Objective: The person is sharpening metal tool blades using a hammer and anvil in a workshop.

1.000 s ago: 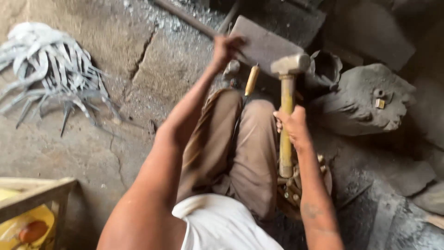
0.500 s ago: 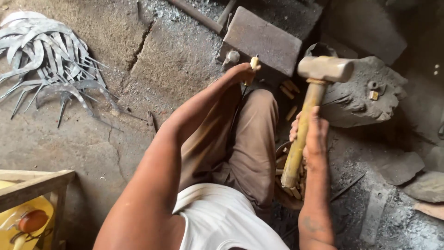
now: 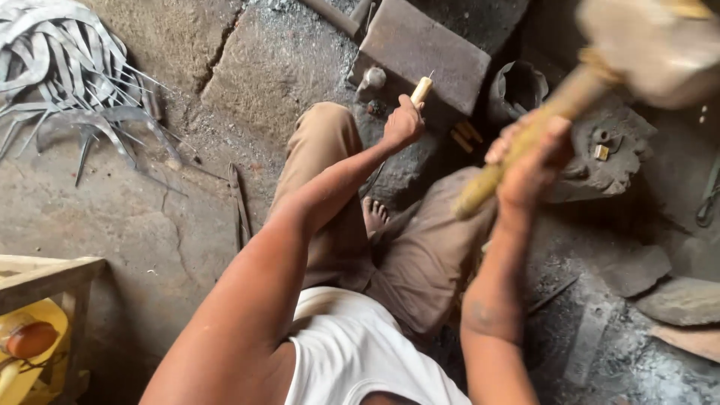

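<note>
A heap of curved metal blades (image 3: 60,82) lies far left on the floor; the left hand (image 3: 403,124) clenches a pale wooden handle (image 3: 421,90) against the flat anvil block (image 3: 424,49), steadying it; the right hand (image 3: 529,157) grips the raised, blurred hammer (image 3: 592,82).

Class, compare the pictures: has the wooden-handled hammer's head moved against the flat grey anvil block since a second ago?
Yes. The hammer head has swung up and toward the camera, away to the right of the flat grey anvil block, gripped by the right hand.

Dim daylight, motion-blurred hammer (image 3: 660,45) top right
</note>
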